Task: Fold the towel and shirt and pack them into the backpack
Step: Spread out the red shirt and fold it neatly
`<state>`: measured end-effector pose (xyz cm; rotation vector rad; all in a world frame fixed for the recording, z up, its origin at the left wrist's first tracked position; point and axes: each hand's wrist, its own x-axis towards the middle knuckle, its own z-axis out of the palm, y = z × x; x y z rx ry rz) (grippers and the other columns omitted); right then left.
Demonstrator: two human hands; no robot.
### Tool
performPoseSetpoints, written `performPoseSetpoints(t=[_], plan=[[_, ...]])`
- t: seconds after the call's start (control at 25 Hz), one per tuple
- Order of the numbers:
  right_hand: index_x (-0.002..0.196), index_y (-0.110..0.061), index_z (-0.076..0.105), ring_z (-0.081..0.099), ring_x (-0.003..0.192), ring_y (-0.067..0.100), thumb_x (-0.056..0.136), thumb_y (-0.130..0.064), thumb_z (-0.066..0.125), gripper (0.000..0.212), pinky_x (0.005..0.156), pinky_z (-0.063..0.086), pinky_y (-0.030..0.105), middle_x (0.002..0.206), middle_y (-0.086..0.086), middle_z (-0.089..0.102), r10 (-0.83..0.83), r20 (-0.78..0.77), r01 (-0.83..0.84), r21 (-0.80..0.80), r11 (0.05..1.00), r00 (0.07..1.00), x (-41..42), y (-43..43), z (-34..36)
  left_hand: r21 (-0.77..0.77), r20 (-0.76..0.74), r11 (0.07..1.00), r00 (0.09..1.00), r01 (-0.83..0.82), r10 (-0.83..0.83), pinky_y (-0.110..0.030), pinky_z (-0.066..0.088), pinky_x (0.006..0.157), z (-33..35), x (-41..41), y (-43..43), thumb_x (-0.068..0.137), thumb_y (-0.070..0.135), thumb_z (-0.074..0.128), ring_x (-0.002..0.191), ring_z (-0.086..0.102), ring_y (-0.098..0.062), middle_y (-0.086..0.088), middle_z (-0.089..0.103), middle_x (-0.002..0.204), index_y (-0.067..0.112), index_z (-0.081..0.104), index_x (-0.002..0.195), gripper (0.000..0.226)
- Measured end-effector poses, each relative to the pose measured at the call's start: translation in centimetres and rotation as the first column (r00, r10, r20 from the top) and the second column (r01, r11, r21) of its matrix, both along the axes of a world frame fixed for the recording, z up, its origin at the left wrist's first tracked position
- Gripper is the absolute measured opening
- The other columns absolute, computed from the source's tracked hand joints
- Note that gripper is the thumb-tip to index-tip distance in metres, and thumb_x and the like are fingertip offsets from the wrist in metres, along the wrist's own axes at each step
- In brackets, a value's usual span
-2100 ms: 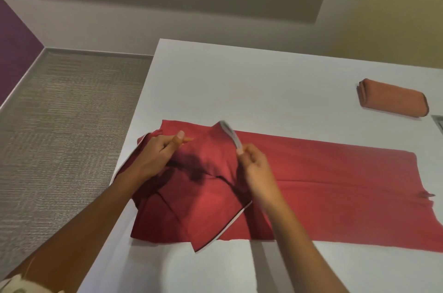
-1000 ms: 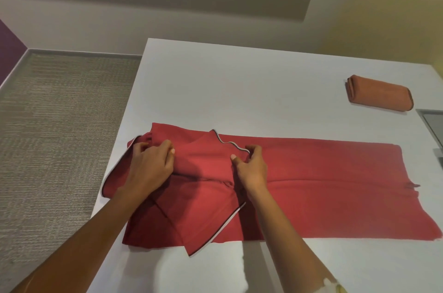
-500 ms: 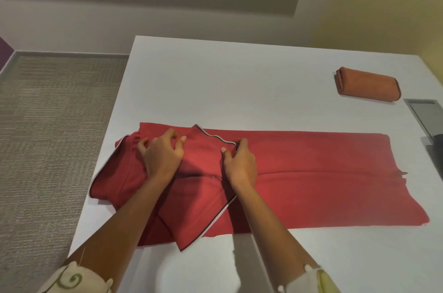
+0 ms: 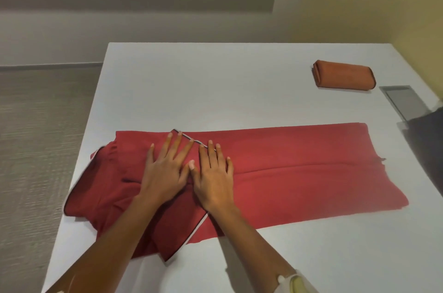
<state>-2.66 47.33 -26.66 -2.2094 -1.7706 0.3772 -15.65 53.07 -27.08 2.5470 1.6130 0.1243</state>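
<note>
Shirt [image 4: 299,172], red, lay lengthwise on worktop [image 4: 215,88], left end folded over. My L hand [image 4: 165,172] & R hand [image 4: 213,177] pressed flat on that fold, fingers [image 4: 178,146] straight, gripping nothing, prob. to set crease. Towel [image 4: 344,74], folded, sat far right, well apart, out of way.

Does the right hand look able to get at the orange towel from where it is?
Probably yes. The right hand lies flat on the shirt, holding nothing, and only flat cloth and bare table separate it from the towel, further back on the right. It may need a stretch.
</note>
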Motion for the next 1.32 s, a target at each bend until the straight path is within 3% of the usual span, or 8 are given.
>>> performPoseSetpoints(t=[0.2, 0.4, 0.56, 0.72, 0.88, 0.96, 1.16, 1.32], plan=[[0.152, -0.031, 0.024, 0.016, 0.150, 0.024, 0.095, -0.065, 0.009, 0.068, 0.116, 0.016, 0.049, 0.162, 0.005, 0.019, 0.105, -0.007, -0.105, 0.004, 0.995, 0.994, 1.8, -0.6, 0.6, 0.010, -0.039, 1.000, 0.999, 0.013, -0.013, -0.059, 0.022, 0.113, 0.2, 0.2, -0.1, 0.091, 0.051, 0.024, 0.150, 0.011, -0.018, 0.002, 0.012, 0.163, 0.033, 0.030, 0.151, 0.064], [0.154, -0.031, 0.018, 0.010, 0.151, 0.020, 0.094, -0.069, 0.009, 0.072, 0.119, 0.014, 0.052, 0.162, 0.004, 0.018, 0.137, 0.118, -0.133, -0.040, 0.990, 0.984, 9.9, -2.0, 0.5, 0.022, -0.037, 0.999, 0.998, -0.049, 0.050, -0.064, -0.008, 0.111, 1.6, 3.1, -0.6, 0.085, 0.049, 0.022, 0.151, -0.002, -0.020, -0.002, 0.005, 0.164, 0.020, 0.029, 0.152, 0.074], [0.154, -0.030, 0.020, 0.007, 0.151, 0.019, 0.094, -0.069, 0.011, 0.073, 0.120, 0.010, 0.052, 0.163, 0.004, 0.014, 0.105, 0.222, -0.083, -0.107, 0.991, 0.969, 16.8, -2.8, 0.5, 0.064, 0.018, 0.996, 0.998, 0.062, -0.063, -0.063, 0.001, 0.114, 2.3, 11.0, -1.5, 0.089, 0.049, 0.027, 0.151, 0.010, -0.023, -0.006, 0.020, 0.162, 0.012, 0.037, 0.148, 0.070], [0.155, -0.034, 0.010, -0.004, 0.151, 0.018, 0.093, -0.069, 0.007, 0.072, 0.121, -0.001, 0.048, 0.164, 0.002, 0.002, -0.039, 0.231, 0.074, -0.148, 0.986, 0.972, 23.9, -4.5, 1.0, 0.058, -0.005, 0.960, 0.962, 0.273, -0.273, -0.064, 0.018, 0.113, 1.1, 19.2, -2.8, 0.091, 0.046, 0.034, 0.145, 0.029, -0.027, -0.009, 0.038, 0.154, 0.014, 0.049, 0.143, 0.062], [0.154, -0.036, 0.009, -0.005, 0.151, 0.018, 0.092, -0.070, 0.003, 0.071, 0.121, -0.002, 0.049, 0.164, 0.003, 0.003, -0.180, 0.255, 0.222, -0.147, 0.964, 0.950, 30.9, -6.7, 0.8, 0.031, 0.008, 0.909, 0.910, 0.415, -0.415, -0.063, 0.026, 0.111, 0.0, 25.8, -4.0, 0.092, 0.048, 0.033, 0.142, 0.036, -0.026, -0.007, 0.040, 0.152, 0.018, 0.047, 0.144, 0.061], [0.155, -0.035, 0.009, -0.003, 0.151, 0.020, 0.091, -0.070, -0.002, 0.073, 0.120, -0.001, 0.051, 0.164, 0.004, 0.004, -0.239, 0.289, 0.286, -0.132, 0.949, 0.927, 34.3, -7.8, 0.6, 0.001, 0.015, 0.873, 0.873, 0.488, -0.488, -0.063, 0.023, 0.112, 0.2, 29.3, -4.1, 0.093, 0.049, 0.028, 0.144, 0.031, -0.025, -0.005, 0.035, 0.156, 0.023, 0.042, 0.147, 0.062], [0.155, -0.034, 0.011, 0.000, 0.151, 0.021, 0.097, -0.064, 0.007, 0.065, 0.118, 0.004, 0.053, 0.164, 0.002, 0.002, -0.376, 0.261, 0.406, -0.070, 0.911, 0.889, 38.5, -10.1, 0.0, -0.157, -0.026, 0.731, 0.737, 0.664, -0.675, -0.060, -0.004, 0.117, 0.9, 38.1, -3.7, 0.095, 0.053, 0.003, 0.150, -0.011, -0.018, 0.006, -0.009, 0.163, 0.041, 0.006, 0.154, 0.060], [0.155, -0.029, 0.014, 0.006, 0.150, 0.024, 0.098, -0.058, 0.006, 0.065, 0.120, 0.008, 0.051, 0.164, 0.005, 0.008, -0.494, 0.143, 0.504, -0.035, 0.863, 0.857, 39.3, -10.3, 0.4, -0.191, 0.040, 0.629, 0.646, 0.754, -0.762, -0.058, 0.000, 0.118, 1.6, 42.9, -2.6, 0.099, 0.044, 0.017, 0.151, -0.001, -0.018, 0.006, 0.003, 0.164, 0.044, 0.024, 0.150, 0.051]])
